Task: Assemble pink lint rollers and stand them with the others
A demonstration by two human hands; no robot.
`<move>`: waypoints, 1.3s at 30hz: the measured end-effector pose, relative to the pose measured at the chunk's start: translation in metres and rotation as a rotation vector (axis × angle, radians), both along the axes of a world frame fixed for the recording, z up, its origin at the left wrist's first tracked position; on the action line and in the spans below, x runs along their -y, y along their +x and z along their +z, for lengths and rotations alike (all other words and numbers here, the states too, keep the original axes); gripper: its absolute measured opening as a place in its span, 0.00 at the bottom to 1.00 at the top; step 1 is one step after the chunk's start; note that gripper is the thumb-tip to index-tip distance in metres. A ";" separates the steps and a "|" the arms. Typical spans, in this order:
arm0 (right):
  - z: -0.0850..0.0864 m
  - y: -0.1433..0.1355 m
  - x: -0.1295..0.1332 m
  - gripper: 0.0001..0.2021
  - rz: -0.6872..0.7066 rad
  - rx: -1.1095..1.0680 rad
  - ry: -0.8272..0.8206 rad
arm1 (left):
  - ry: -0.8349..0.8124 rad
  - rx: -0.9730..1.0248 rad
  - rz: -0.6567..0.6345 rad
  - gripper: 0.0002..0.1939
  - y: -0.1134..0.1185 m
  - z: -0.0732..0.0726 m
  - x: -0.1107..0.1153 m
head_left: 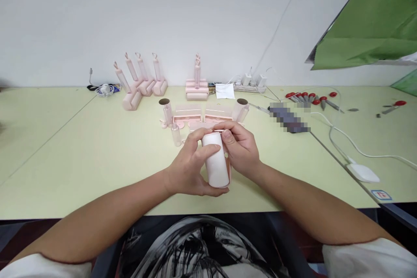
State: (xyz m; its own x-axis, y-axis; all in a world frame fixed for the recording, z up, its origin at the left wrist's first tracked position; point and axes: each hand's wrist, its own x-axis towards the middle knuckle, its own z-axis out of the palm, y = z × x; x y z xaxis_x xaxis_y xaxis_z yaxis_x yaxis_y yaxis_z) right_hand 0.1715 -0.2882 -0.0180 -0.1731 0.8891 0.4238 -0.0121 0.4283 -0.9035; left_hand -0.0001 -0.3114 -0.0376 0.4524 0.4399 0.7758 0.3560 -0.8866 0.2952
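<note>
A white lint-roller roll [217, 173] is held tilted over the near part of the table. My left hand [187, 167] is wrapped round it, the thumb lying across its front and the other fingers below and at the top. My right hand [243, 150] is closed at the roll's upper right, pinching the edge of a thin pink piece [222, 130]. Part of a pink casing shows behind the roll, mostly hidden. Just beyond my hands lie pink casings [187, 118] with clear covers, clear handle pieces [176, 135] and upright rolls [164, 102] with brown cores.
Several assembled pink lint rollers [130, 100] stand at the back left, more [197, 91] at the back middle. A power strip [249, 88] lies along the wall. On the right are a blurred dark object [288, 117], red-handled tools [306, 97] and a white charger [363, 172] with its cable.
</note>
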 end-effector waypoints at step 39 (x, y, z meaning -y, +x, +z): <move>0.005 -0.004 -0.006 0.16 0.062 0.003 -0.040 | 0.011 -0.003 0.051 0.40 0.013 -0.004 0.011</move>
State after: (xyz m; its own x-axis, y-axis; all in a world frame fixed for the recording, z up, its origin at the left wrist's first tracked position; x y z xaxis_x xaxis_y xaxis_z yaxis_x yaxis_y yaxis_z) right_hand 0.1677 -0.2826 -0.0126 -0.2297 0.8928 0.3876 -0.0344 0.3905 -0.9200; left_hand 0.0134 -0.3227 -0.0415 0.4317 0.4536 0.7797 0.4016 -0.8706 0.2841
